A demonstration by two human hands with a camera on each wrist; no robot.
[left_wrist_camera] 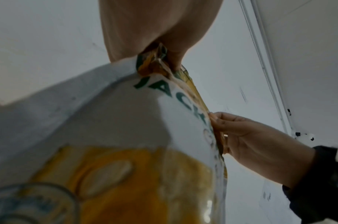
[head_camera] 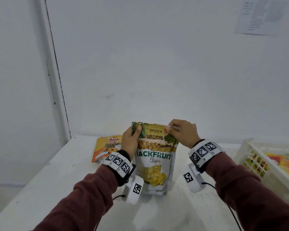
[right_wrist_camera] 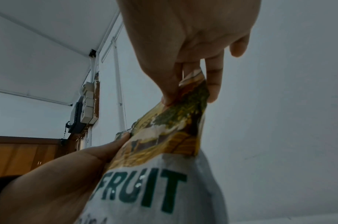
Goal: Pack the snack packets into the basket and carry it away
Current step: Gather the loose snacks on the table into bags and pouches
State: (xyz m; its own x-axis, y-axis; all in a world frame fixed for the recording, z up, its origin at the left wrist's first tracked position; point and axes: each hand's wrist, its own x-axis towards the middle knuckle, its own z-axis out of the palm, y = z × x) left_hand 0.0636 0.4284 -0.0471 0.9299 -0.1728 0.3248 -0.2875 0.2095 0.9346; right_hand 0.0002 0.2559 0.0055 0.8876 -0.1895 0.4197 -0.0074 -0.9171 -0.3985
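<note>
A white and yellow jackfruit chips packet stands upright over the table's middle. My left hand pinches its top left corner, thumb on the front. My right hand pinches the top right corner. The left wrist view shows the packet from below with the left hand above it. In the right wrist view the right hand grips the packet's upper edge. An orange pineapple snack packet lies flat behind my left hand. The white basket sits at the right with packets inside.
The white table ends at a white wall close behind. Its left edge drops off near a wall corner. A paper sheet hangs on the wall at the upper right. Cables trail from both wrist cameras over the table front.
</note>
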